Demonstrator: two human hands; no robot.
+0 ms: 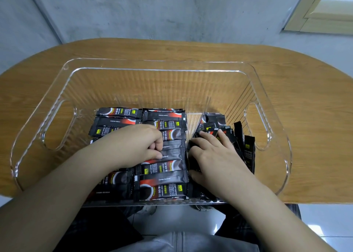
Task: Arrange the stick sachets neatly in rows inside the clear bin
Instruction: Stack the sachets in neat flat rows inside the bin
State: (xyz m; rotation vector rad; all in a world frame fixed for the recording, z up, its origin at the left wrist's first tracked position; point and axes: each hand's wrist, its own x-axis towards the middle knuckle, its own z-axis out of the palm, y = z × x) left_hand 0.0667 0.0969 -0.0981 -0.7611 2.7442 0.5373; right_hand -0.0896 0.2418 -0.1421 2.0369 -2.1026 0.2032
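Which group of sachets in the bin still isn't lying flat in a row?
The right-hand group under the right hand: its sachets stand tilted and jumbled, while the left and middle rows lie flat.

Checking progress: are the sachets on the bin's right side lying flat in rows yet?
No. The right-side sachets stand on edge, jumbled, under the right hand, unlike the flat middle row.

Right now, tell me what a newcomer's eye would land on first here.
First, the black sachets laid flat in two neat rows across the left and middle of the clear bin, which sits on a wooden table. Next, both hands inside the bin: the left hand rests with curled fingers on the middle row, while the right hand presses into a jumbled pile of sachets standing on end at the right side.
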